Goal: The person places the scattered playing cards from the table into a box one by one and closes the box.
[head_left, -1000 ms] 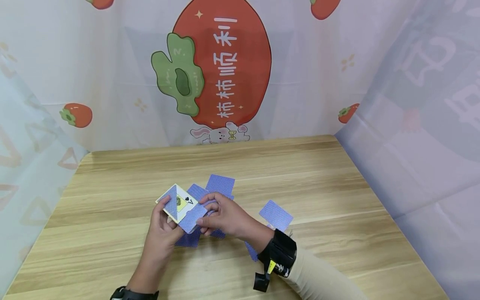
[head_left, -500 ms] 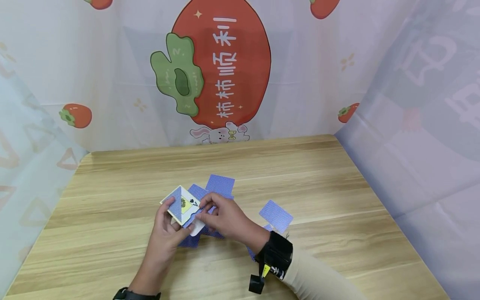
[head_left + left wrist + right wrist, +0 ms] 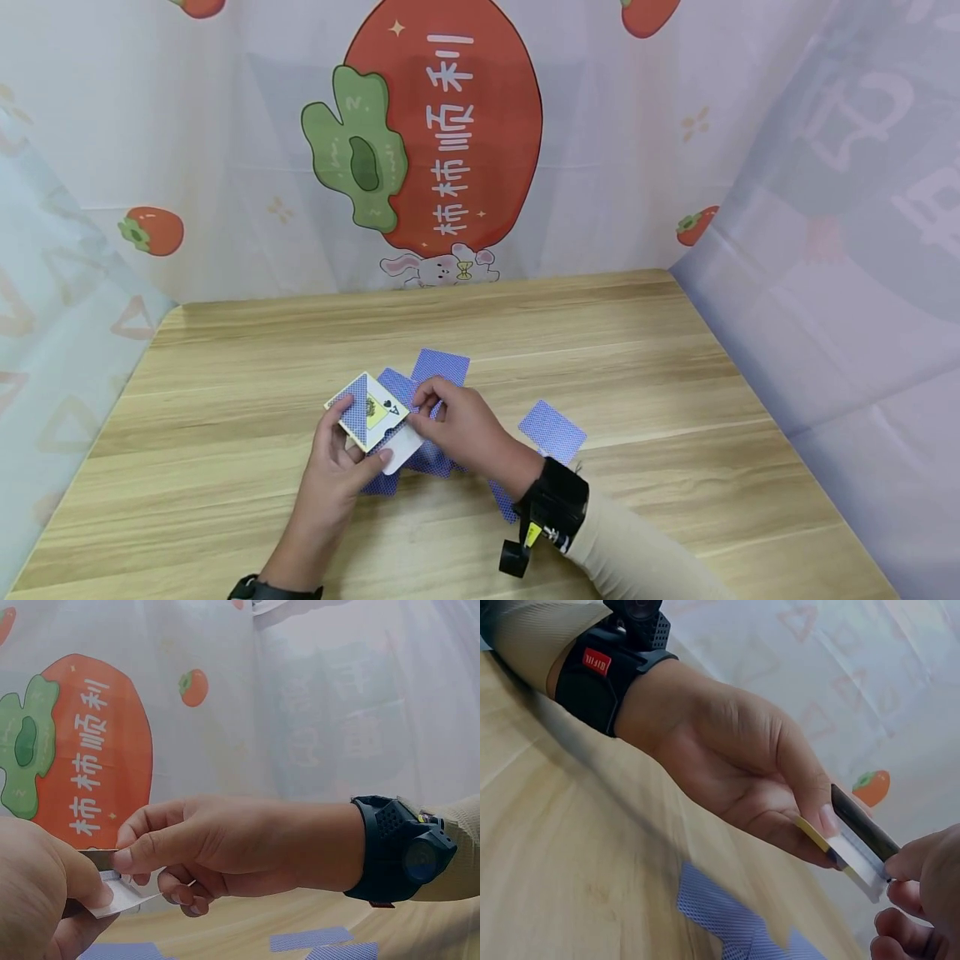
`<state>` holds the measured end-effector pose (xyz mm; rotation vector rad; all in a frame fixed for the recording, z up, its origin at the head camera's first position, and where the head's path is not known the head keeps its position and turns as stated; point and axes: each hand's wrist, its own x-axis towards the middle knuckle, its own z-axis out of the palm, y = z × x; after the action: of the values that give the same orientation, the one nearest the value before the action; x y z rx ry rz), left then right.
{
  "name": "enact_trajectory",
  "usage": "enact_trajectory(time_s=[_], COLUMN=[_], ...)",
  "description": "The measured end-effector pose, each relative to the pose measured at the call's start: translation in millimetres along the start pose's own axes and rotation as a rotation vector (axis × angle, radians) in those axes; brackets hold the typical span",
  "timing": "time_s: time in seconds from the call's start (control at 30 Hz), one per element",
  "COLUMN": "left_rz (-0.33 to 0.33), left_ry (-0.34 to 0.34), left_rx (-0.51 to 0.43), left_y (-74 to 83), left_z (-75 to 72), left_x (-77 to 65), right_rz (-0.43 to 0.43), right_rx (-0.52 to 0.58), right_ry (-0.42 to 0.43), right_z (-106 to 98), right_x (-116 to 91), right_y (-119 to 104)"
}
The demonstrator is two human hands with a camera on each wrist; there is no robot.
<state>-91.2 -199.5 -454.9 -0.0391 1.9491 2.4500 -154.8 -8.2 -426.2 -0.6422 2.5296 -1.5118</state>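
A playing-card box [image 3: 377, 414] with an ace of spades and a blue pattern on its face is held tilted above the table by my left hand [image 3: 327, 467]. Its white flap [image 3: 402, 451] sticks out from the lower right end, under my left thumb. A notch in that end shows a bit of blue. My right hand [image 3: 468, 429] pinches the box's right corner between thumb and forefinger, its other fingers curled. In the left wrist view the right thumb [image 3: 135, 855] meets the box edge. From the right wrist view, the left thumb [image 3: 826, 820] lies against the white flap.
Blue-backed cards [image 3: 442, 370] lie in a loose overlapping group behind and under the hands. Another blue-backed card [image 3: 553, 431] is farther right, with one more [image 3: 502, 502] partly under the right wrist. A printed cloth [image 3: 600, 167] stands behind the wooden table [image 3: 637, 358].
Blue-backed cards sticking out of the box's lower right end have slid inside, uncovering the white flap. Both hands have shifted slightly, the left one to the right with the box.
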Motion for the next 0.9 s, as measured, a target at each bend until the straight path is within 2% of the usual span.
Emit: enact_trajectory(time_s=[0.2,0.33,0.43,0.67,0.77,0.9], left_rz=[0.009,0.015,0.012,-0.001,-0.003,0.012], left_ry=[0.01,0.012,0.013,0.04,0.038,0.031], left_rx=[0.008,0.006,0.0,0.009,0.013,0.005], left_y=[2.9,4.7,6.7,9.0,9.0,8.8], left_z=[-0.7,-1.7,-2.2,-4.1,-5.0,-5.9], left_x=[-0.2,-0.7,-1.3,-1.0,-0.3,0.1], right_rz=[0.029,0.048,0.067,0.08,0.077,0.072], right_rx=[-0.032,-0.099,-0.207,-0.541,-0.622,-0.672], right_ry=[0.002,-0.009,-0.046,-0.127,-0.118,-0.102], right_z=[-7.5,-11.4,-12.7,-4.9,3.9,19.0], right_x=[0.1,3.7,9.5,29.8,39.2,47.1], right_y=[4.4,13.1,22.0,44.0,46.8,43.8])
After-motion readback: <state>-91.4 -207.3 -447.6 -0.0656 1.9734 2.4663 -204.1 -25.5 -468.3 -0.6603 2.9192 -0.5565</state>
